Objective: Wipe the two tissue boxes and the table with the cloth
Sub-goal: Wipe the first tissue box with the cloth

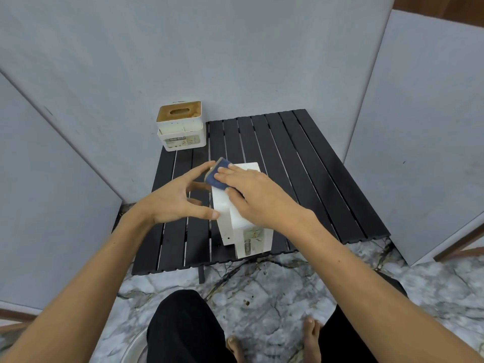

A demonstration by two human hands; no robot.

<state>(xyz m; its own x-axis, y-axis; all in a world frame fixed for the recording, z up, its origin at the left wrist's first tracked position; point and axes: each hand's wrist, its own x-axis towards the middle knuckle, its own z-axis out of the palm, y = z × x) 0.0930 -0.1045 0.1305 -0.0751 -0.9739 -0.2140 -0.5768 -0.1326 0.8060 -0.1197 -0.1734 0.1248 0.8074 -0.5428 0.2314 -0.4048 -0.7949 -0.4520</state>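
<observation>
- Two hands at the near box (242, 221): it lies on its side on the table (301, 163), long axis running away from the person, tilted a bit right at the far end.
- R hand (251, 191) lies flat on top of the box, fingers straight, pressing the cloth (216, 174) (blue pad w/ tan layer) onto the far-left top edge; thumb tucked under the pad's near side. Cloth sits just ahead of the fingertips, so the wipe stroke prob runs along the box length.
- L hand (175, 203) is spread open, holding nothing; thumb tip touches the box's left face, forefinger reaches to the cloth's left edge. Looks like bracing.
- Beyond & left of the grip: 2nd box (180, 129), upright, tan lid w/ slot, at the far-left corner, well apart. Untouched, by its look.
- Nothing blocks the stroke; slats right of the grip are bare.
</observation>
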